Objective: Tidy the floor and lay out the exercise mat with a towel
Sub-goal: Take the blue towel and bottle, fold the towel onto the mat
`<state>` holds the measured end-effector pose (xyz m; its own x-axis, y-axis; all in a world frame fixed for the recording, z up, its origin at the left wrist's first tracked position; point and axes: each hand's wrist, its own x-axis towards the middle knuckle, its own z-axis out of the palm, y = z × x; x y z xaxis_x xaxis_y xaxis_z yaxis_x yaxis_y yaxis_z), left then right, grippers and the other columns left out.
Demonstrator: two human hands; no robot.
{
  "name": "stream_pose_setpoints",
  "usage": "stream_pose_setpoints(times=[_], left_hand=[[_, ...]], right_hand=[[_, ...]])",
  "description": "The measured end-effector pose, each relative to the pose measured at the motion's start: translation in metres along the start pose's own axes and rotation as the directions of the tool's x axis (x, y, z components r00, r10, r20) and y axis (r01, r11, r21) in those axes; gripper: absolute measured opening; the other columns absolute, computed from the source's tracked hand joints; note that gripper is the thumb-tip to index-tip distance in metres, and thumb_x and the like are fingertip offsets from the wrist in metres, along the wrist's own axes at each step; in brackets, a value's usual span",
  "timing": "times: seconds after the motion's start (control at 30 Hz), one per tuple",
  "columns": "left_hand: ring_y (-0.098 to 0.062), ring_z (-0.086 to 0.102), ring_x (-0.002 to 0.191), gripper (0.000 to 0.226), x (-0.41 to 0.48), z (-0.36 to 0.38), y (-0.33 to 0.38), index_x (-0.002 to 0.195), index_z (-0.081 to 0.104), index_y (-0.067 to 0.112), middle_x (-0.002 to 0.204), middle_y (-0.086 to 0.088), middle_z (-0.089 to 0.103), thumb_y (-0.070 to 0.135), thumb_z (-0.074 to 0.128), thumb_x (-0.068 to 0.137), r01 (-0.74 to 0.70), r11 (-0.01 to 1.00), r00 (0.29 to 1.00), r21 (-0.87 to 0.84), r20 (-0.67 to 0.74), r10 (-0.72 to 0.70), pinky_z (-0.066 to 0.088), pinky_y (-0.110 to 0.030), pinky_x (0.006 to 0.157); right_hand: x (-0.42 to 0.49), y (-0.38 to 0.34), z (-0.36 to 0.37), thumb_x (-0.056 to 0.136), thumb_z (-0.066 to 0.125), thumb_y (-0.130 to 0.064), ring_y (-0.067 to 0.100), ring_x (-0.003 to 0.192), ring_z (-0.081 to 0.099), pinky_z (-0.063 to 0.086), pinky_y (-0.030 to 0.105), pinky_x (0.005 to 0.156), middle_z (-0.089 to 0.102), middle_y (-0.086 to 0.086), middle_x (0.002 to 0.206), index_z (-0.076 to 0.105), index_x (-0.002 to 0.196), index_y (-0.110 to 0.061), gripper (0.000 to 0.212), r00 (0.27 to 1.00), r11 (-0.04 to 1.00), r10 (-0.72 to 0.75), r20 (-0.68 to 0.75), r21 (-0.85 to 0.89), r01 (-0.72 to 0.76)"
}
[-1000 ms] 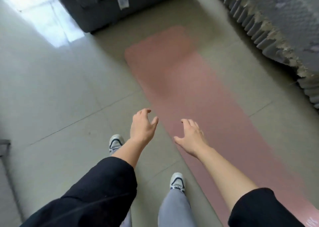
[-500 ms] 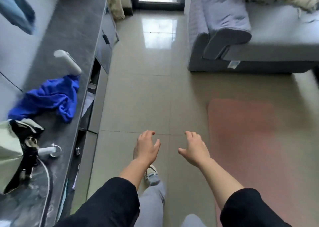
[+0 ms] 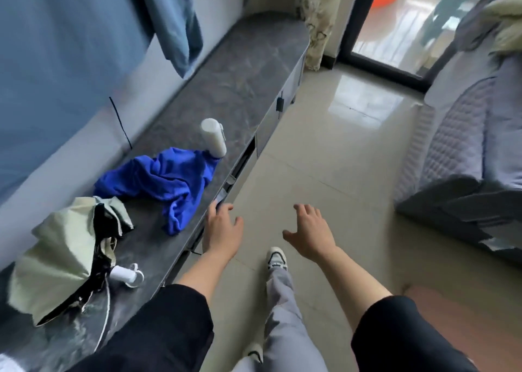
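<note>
Nearest, two black sleeves and bare forearms reach out over pale floor tiles (image 3: 324, 174), with a grey trouser leg and a white sneaker (image 3: 276, 258) between them. The left hand (image 3: 221, 231) hangs palm down at the front edge of a long dark cabinet (image 3: 240, 89), fingers loosely spread and holding nothing; the right hand (image 3: 310, 234) floats over the tiles, fingers wide and empty too. A corner of the pink exercise mat (image 3: 452, 315) shows on the floor at lower right. On the cabinet top lie a folded pale green umbrella (image 3: 65, 258), then a crumpled blue towel (image 3: 166, 179) just beyond the left hand, and a white bottle (image 3: 213, 137) touching its far end. Farther right stands a grey quilted sofa (image 3: 457, 145), with a glass door (image 3: 395, 18) at the back.
</note>
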<state>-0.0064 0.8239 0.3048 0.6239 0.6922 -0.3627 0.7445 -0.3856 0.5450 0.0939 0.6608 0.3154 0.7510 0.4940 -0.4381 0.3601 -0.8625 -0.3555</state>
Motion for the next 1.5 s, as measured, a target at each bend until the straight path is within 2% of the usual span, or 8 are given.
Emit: stream_pose_setpoints(times=[0.33, 0.7, 0.87, 1.0, 1.1, 1.27, 1.4, 1.5], left_hand=[[-0.035, 0.039, 0.128, 0.038, 0.158, -0.032, -0.030, 0.122, 0.054, 0.004, 0.145, -0.015, 0.040, 0.018, 0.057, 0.087, 0.331, 0.941, 0.938, -0.073, -0.085, -0.337, 0.032, -0.037, 0.103], [-0.044, 0.013, 0.143, 0.090, 0.285, -0.018, -0.118, 0.152, 0.013, 0.016, 0.158, -0.024, 0.003, 0.029, 0.068, 0.082, 0.445, 0.896, 0.879, 0.016, -0.200, -0.433, 0.021, -0.054, 0.113], [-0.047, 0.020, 0.139, 0.103, 0.321, 0.002, -0.144, 0.151, 0.001, 0.035, 0.158, -0.021, 0.001, 0.040, 0.072, 0.076, 0.645, 0.732, 0.735, -0.218, -0.083, -0.673, 0.028, -0.063, 0.106], [-0.042, 0.015, 0.138, 0.120, 0.327, 0.024, -0.147, 0.146, -0.008, 0.044, 0.154, -0.014, 0.000, 0.057, 0.076, 0.062, 0.684, 0.729, 0.729, -0.020, -0.010, -0.684, 0.030, -0.061, 0.104], [-0.042, 0.023, 0.130, 0.110, 0.330, 0.029, -0.153, 0.143, 0.007, 0.043, 0.147, -0.013, 0.010, 0.047, 0.080, 0.061, 0.709, 0.705, 0.705, -0.004, -0.017, -0.709, 0.037, -0.057, 0.097], [-0.037, 0.057, 0.096, 0.032, 0.329, 0.019, -0.152, 0.109, 0.054, 0.016, 0.109, -0.010, 0.060, 0.009, 0.061, 0.078, 0.546, 0.770, 0.777, -0.331, -0.145, -0.613, 0.047, -0.040, 0.081], [-0.019, 0.055, 0.085, 0.041, 0.317, 0.009, -0.110, 0.108, 0.056, 0.016, 0.099, 0.004, 0.060, 0.008, 0.067, 0.070, 0.325, 0.681, 0.666, -0.656, -0.353, -0.658, 0.038, -0.023, 0.073], [-0.007, 0.061, 0.075, 0.034, 0.298, 0.006, -0.076, 0.097, 0.060, 0.015, 0.088, 0.004, 0.066, -0.003, 0.062, 0.068, 0.100, 0.619, 0.708, -0.779, -0.382, -0.594, 0.045, -0.021, 0.070]], right_hand=[[0.193, -0.082, -0.021, 0.081, 0.062, -0.040, 0.031, 0.125, 0.041, 0.041, 0.041, 0.099, 0.045, 0.010, 0.137, 0.031, 0.140, -0.013, 0.072, 0.960, 0.955, -0.232, 0.157, -0.150, 0.256], [0.341, -0.179, 0.012, 0.076, 0.068, -0.040, 0.033, 0.135, 0.026, 0.031, 0.048, 0.104, 0.016, 0.010, 0.156, -0.008, 0.150, -0.035, 0.106, 0.888, 0.833, -0.457, 0.050, -0.328, 0.447], [0.361, -0.193, 0.042, 0.077, 0.064, -0.040, 0.031, 0.133, 0.027, 0.017, 0.058, 0.108, 0.029, 0.009, 0.144, 0.007, 0.149, -0.028, 0.093, 0.915, 0.834, -0.398, 0.061, -0.392, 0.389], [0.360, -0.196, 0.058, 0.076, 0.060, -0.025, 0.033, 0.111, 0.046, 0.018, 0.055, 0.106, 0.044, 0.011, 0.120, 0.030, 0.137, -0.023, 0.068, 0.935, 0.894, -0.346, -0.076, -0.329, 0.304], [0.355, -0.195, 0.070, 0.076, 0.060, -0.017, 0.036, 0.096, 0.051, 0.020, 0.052, 0.102, 0.047, 0.015, 0.109, 0.036, 0.135, -0.020, 0.064, 0.928, 0.914, -0.329, -0.175, -0.305, 0.267], [0.344, -0.182, 0.072, 0.079, 0.058, -0.021, 0.035, 0.094, 0.052, 0.028, 0.044, 0.087, 0.047, 0.014, 0.108, 0.035, 0.136, -0.019, 0.061, 0.942, 0.927, -0.292, -0.164, -0.290, 0.236], [0.356, -0.157, 0.040, 0.071, 0.073, -0.033, 0.036, 0.092, 0.057, 0.038, 0.042, 0.077, 0.050, 0.010, 0.107, 0.034, 0.124, -0.024, 0.066, 0.962, 0.953, -0.268, -0.057, -0.165, 0.256], [0.345, -0.121, 0.017, 0.065, 0.080, -0.037, 0.038, 0.085, 0.056, 0.043, 0.041, 0.071, 0.049, 0.006, 0.098, 0.036, 0.118, -0.024, 0.070, 0.968, 0.972, -0.236, -0.081, -0.019, 0.235]])
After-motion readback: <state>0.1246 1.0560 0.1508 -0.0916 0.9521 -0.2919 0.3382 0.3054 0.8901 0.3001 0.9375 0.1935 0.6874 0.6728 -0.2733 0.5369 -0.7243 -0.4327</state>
